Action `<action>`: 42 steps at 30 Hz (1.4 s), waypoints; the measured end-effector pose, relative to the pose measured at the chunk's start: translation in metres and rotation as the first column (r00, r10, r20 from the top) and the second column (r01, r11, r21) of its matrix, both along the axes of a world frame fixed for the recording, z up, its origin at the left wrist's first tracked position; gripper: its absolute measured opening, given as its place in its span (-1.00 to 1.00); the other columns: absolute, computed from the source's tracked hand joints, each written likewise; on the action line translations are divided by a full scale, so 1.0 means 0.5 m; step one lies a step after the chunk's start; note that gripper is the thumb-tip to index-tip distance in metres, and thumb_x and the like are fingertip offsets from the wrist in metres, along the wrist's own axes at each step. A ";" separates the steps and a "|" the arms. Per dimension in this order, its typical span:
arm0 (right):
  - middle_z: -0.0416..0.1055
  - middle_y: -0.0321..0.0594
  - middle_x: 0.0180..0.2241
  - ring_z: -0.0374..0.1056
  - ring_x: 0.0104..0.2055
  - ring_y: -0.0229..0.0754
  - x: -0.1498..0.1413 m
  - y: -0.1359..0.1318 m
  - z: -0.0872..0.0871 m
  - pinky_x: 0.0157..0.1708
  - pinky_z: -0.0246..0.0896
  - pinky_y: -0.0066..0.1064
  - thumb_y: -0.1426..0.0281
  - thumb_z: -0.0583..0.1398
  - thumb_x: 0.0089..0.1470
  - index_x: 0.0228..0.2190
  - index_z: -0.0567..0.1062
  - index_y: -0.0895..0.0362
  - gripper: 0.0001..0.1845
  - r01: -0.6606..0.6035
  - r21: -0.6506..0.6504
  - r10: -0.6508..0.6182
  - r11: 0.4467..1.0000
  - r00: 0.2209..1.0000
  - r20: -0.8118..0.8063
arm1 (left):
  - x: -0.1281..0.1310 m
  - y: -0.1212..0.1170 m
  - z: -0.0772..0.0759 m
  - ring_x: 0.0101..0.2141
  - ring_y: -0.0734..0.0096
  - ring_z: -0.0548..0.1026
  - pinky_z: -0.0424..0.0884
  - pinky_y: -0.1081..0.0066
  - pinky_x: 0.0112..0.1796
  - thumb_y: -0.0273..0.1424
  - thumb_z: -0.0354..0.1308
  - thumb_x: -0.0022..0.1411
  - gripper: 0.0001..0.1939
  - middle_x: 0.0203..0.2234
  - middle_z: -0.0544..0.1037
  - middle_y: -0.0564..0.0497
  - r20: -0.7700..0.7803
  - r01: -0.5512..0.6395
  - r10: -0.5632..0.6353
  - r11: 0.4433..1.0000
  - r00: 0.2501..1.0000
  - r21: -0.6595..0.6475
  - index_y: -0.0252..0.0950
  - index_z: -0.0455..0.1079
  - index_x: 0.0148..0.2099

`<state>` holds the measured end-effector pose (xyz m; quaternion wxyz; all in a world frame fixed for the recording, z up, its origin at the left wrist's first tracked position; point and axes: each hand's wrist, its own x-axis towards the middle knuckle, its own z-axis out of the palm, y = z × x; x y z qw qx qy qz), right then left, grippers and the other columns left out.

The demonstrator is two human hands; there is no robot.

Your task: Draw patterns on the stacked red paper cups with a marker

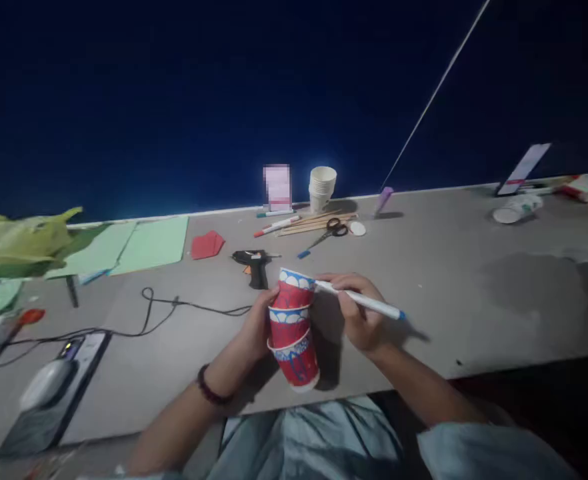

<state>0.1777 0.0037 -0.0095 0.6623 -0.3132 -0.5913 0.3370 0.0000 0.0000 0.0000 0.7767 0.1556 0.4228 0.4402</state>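
The cup stack [290, 328], three red paper cups with blue-and-white bands set one into another, is at the near side of the desk [414, 260]; whether its base rests there I cannot tell. Its long axis runs away from the lap [319, 437], leaning slightly left at the far end, where the mouths face. The left hand [257, 327] is the nearer one: its fingers are clamped on the left side of the stack, partly hidden behind it. From the right, the right hand [364, 317] pinches a white marker [374, 305] between its fingers. The marker lies across the axis, tip leftward at the rim of the farthest cup [297, 295]. That meeting of tip and rim, I judge, matters most; touching or just apart, I can't say.
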 end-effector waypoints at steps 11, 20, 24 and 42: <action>0.52 -0.22 -0.31 0.59 -0.14 -0.03 -0.005 0.000 0.004 -0.15 0.49 -0.17 0.44 0.13 0.23 -0.28 0.50 0.03 -0.86 0.002 0.024 -0.001 1.000 1.000 -0.016 | -0.009 0.005 0.008 -0.36 0.21 0.59 0.46 0.33 -0.27 -0.16 0.20 0.14 -0.54 -0.34 0.67 -0.21 0.121 0.107 -0.113 0.992 0.986 0.062 -0.51 0.59 -0.16; 0.55 -0.20 -0.30 0.59 -0.13 -0.02 -0.004 0.000 0.001 -0.14 0.48 -0.15 0.42 0.13 0.24 -0.27 0.48 0.03 -0.88 0.015 0.012 -0.015 1.000 1.000 0.000 | -0.012 0.008 0.000 -0.33 0.18 0.61 0.49 0.31 -0.25 -0.14 0.19 0.12 -0.52 -0.28 0.68 -0.23 0.188 0.111 -0.118 0.993 0.975 0.049 -0.48 0.60 -0.15; 0.54 -0.21 -0.32 0.59 -0.14 -0.02 -0.005 0.000 0.002 -0.12 0.49 -0.13 0.39 0.14 0.23 -0.29 0.48 0.03 -0.90 0.039 -0.001 -0.039 0.999 0.999 0.025 | -0.015 0.009 -0.006 -0.35 0.18 0.61 0.49 0.31 -0.25 -0.15 0.18 0.15 -0.54 -0.33 0.67 -0.23 0.206 0.121 -0.124 0.992 0.971 0.024 -0.49 0.59 -0.16; 0.59 -0.19 -0.23 0.56 -0.13 -0.07 -0.005 0.000 0.001 -0.09 0.48 -0.19 0.46 0.16 0.19 -0.26 0.51 0.02 -0.86 0.037 -0.015 -0.036 0.999 0.997 0.073 | -0.014 0.005 -0.017 -0.44 0.23 0.61 0.50 0.35 -0.35 -0.12 0.25 0.14 -0.54 -0.41 0.66 -0.18 0.227 0.176 -0.165 0.984 0.960 -0.031 -0.48 0.57 -0.17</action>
